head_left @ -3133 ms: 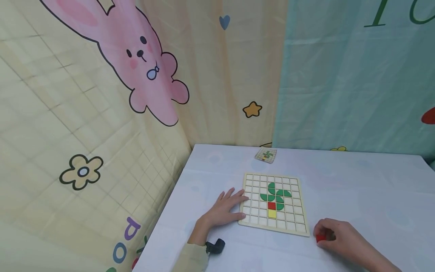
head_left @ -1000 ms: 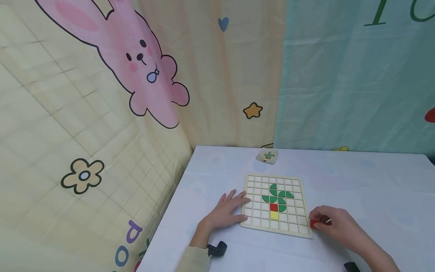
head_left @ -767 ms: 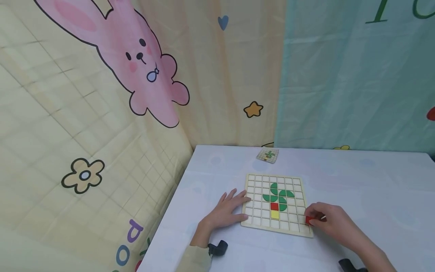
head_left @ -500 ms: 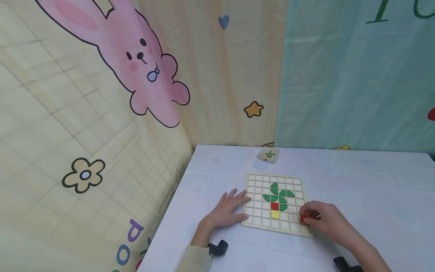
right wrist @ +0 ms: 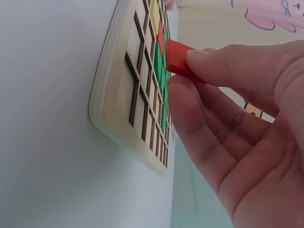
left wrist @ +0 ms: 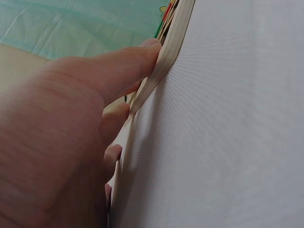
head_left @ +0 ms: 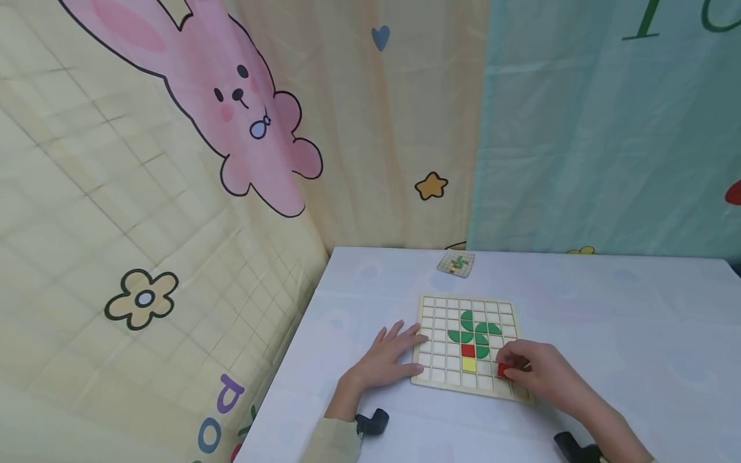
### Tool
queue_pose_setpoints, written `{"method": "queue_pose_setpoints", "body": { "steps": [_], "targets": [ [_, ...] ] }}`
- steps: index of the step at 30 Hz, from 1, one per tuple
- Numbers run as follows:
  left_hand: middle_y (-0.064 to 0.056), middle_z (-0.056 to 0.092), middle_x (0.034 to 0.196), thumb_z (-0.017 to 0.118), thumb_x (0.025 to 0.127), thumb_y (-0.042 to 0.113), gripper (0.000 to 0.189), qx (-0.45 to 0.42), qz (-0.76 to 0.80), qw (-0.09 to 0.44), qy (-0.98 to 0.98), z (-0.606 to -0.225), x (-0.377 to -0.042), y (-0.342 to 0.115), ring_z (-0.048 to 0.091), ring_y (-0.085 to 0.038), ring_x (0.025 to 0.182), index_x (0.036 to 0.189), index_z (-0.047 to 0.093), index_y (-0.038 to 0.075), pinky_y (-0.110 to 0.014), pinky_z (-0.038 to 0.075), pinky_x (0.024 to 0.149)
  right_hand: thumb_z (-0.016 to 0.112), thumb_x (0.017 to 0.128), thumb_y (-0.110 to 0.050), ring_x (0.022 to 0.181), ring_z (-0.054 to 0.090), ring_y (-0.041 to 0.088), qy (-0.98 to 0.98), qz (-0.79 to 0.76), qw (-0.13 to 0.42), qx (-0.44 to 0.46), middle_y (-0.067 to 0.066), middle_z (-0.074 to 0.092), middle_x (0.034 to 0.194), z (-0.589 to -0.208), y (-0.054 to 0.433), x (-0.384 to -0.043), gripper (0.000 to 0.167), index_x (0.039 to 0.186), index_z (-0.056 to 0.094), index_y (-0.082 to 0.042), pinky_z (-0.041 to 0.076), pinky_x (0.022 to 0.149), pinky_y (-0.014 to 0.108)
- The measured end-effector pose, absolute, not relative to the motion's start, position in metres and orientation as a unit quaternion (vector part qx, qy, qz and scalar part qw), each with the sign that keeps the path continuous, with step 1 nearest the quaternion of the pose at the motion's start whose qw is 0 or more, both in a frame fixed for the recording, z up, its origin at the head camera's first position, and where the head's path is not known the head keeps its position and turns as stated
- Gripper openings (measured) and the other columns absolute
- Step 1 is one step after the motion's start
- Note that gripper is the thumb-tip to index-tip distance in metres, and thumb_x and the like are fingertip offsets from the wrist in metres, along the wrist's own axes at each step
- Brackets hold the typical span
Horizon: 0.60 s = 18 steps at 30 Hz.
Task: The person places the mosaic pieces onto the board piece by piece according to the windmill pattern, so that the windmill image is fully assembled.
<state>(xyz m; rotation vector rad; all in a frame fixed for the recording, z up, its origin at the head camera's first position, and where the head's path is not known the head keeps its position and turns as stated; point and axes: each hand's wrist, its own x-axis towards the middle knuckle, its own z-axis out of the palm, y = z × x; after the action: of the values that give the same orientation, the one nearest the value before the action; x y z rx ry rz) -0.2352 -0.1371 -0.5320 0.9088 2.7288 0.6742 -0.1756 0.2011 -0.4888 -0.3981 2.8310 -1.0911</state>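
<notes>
A wooden grid board (head_left: pixel 431 308) lies on the white table (head_left: pixel 608 321). It holds green curved tiles (head_left: pixel 471 331), a red square tile (head_left: pixel 467 350) and a yellow square tile (head_left: pixel 468 364). My right hand (head_left: pixel 535 370) pinches a red tile (head_left: pixel 504 370) just above the board's lower right cells; the right wrist view shows that red tile (right wrist: pixel 176 58) between thumb and fingers over the board (right wrist: pixel 124 90). My left hand (head_left: pixel 384 357) rests flat on the table with straight fingers against the board's left edge (left wrist: pixel 166 57).
A small pattern card (head_left: pixel 457 263) lies at the far side of the table. Cartoon-print cloth (head_left: pixel 231 128) hangs behind and to the left. The table's left edge runs close beside my left arm. Black wrist-camera mounts (head_left: pixel 370 423) show at both wrists.
My right hand has carried the red tile left from the table beside the board to over the board's lower right cells. The left hand has stayed put.
</notes>
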Motion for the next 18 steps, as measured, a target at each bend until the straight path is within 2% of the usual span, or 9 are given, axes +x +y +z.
{"method": "queue_pose_setpoints", "body": {
  "steps": [9,18],
  "targets": [
    [0.014,0.019,0.165,0.056,0.097,0.057,0.064,0.305,0.228,0.097,0.919,-0.530,-0.232,-0.138,0.005,-0.023,0.154,0.154,0.041,0.033,-0.053,0.004,0.122,0.081,0.082,-0.003,0.077,0.059,0.010,0.915,-0.375,0.044,-0.140,-0.012,0.066,0.085,-0.488,0.187,-0.173,0.022,0.092,0.074,-0.020,0.055,0.071,0.024],
    [0.015,0.018,0.166,0.055,0.097,0.057,0.063,0.307,0.229,0.091,0.919,-0.530,-0.234,-0.137,0.004,-0.022,0.154,0.154,0.041,0.033,-0.053,0.004,0.122,0.082,0.082,-0.004,0.075,0.059,0.006,0.915,-0.363,0.024,-0.176,-0.015,0.066,0.084,-0.487,0.177,-0.177,0.024,0.090,0.073,-0.024,0.055,0.070,0.023]
  ]
}}
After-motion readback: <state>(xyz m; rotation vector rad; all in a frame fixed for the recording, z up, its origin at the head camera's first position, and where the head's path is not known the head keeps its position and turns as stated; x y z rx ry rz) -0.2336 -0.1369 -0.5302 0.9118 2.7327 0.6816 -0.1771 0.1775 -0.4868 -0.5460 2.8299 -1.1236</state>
